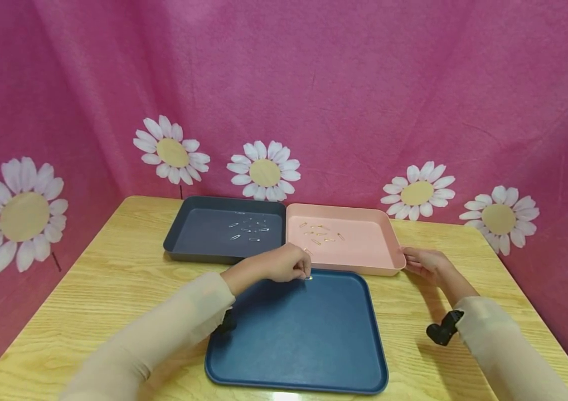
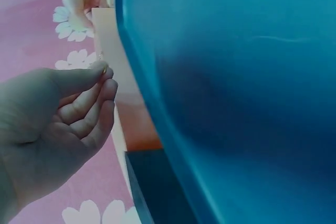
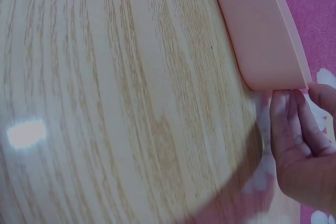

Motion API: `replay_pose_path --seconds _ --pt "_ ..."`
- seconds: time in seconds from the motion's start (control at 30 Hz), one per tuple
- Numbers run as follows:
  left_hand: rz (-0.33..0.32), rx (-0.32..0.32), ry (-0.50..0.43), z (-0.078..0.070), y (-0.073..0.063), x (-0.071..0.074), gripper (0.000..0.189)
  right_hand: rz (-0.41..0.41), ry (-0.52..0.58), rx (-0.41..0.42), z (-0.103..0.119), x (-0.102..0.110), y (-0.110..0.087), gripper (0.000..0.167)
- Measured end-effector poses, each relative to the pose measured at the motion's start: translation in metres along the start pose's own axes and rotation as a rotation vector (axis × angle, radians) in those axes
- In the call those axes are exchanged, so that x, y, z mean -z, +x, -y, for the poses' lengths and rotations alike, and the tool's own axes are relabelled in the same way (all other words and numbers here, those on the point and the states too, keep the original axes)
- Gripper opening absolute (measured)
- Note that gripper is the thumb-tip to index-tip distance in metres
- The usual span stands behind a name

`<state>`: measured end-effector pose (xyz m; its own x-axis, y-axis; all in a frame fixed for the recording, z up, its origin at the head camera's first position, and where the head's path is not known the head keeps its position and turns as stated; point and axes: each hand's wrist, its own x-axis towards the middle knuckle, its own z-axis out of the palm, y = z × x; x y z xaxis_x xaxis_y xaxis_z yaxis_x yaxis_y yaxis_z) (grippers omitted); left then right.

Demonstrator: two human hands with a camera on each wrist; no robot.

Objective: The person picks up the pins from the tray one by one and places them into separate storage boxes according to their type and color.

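In the head view, my left hand (image 1: 286, 263) hangs over the far edge of the blue tray (image 1: 299, 334). Its thumb and fingertips pinch a small gold safety pin (image 1: 309, 278), mostly hidden by the fingers; the left wrist view shows only a glint of it. My right hand (image 1: 426, 263) is at the near right corner of the pink tray (image 1: 374, 269), with thumb at the rim and fingers against the outer wall. Several gold safety pins (image 1: 316, 242) lie inside that tray. Silver safety pins (image 1: 235, 237) lie scattered in the dark grey tray (image 1: 188, 245) on its left.
The pink and dark grey trays stand side by side at the back of the wooden table (image 1: 128, 301); the blue one lies in front of them. A pink curtain (image 1: 334, 100) printed with white daisies hangs behind the table and at its sides.
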<state>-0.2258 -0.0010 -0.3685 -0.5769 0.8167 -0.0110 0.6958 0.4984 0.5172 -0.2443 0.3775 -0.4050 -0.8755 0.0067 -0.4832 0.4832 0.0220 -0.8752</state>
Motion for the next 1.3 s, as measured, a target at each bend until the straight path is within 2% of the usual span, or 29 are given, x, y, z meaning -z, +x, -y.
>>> replay_pose_path --seconds 0.23,0.43,0.53,0.63,0.73,0.83,0.9,0.97,1.0,1.07,1.1,1.13,1.23,1.3 --pt "-0.071 0.043 0.033 -0.007 0.035 0.015 0.006 -0.002 -0.004 0.000 0.000 0.001 -0.004 0.010" --pt "-0.066 0.101 0.064 -0.004 0.064 0.027 0.011 -0.020 -0.041 -0.007 -0.001 -0.001 -0.006 0.020" --pt "-0.061 0.124 0.070 -0.002 0.076 0.032 0.015 -0.039 -0.042 -0.009 -0.002 -0.002 -0.008 0.014" --pt "-0.030 0.191 0.044 -0.001 0.087 0.033 0.029 -0.049 -0.045 -0.006 -0.002 -0.001 -0.009 0.011" --pt "0.006 0.295 0.004 0.001 0.095 0.030 0.040 -0.037 -0.045 -0.003 -0.002 0.001 -0.011 0.021" --pt "0.019 0.392 -0.018 0.005 0.099 0.026 0.044 -0.018 -0.048 -0.002 -0.001 -0.001 -0.009 0.029" --pt "0.025 0.430 -0.012 0.008 0.099 0.025 0.043 -0.020 -0.048 -0.009 0.001 -0.003 -0.007 0.021" --pt "0.037 0.435 -0.006 0.012 0.099 0.024 0.039 -0.031 -0.059 -0.017 0.002 -0.004 -0.005 0.013" --pt "0.043 0.430 -0.002 0.015 0.099 0.024 0.038 -0.038 -0.059 -0.022 0.002 -0.005 -0.005 0.008" --pt "0.052 0.410 -0.017 0.022 0.098 0.024 0.034 -0.062 -0.091 -0.028 0.004 -0.007 -0.007 0.013" --pt "0.035 0.376 -0.005 0.023 0.092 0.025 0.034 -0.068 -0.096 -0.030 0.004 -0.008 -0.007 0.015" --pt "0.008 0.316 -0.031 0.038 0.093 0.020 0.033 -0.071 -0.105 -0.032 0.004 -0.008 -0.007 0.017" --pt "-0.018 0.270 -0.013 0.046 0.080 0.026 0.029 -0.082 -0.119 -0.029 0.007 -0.007 -0.006 0.018" --pt "-0.060 0.271 0.016 0.043 0.066 0.034 0.025 -0.102 -0.110 -0.033 0.009 -0.004 -0.002 0.016"
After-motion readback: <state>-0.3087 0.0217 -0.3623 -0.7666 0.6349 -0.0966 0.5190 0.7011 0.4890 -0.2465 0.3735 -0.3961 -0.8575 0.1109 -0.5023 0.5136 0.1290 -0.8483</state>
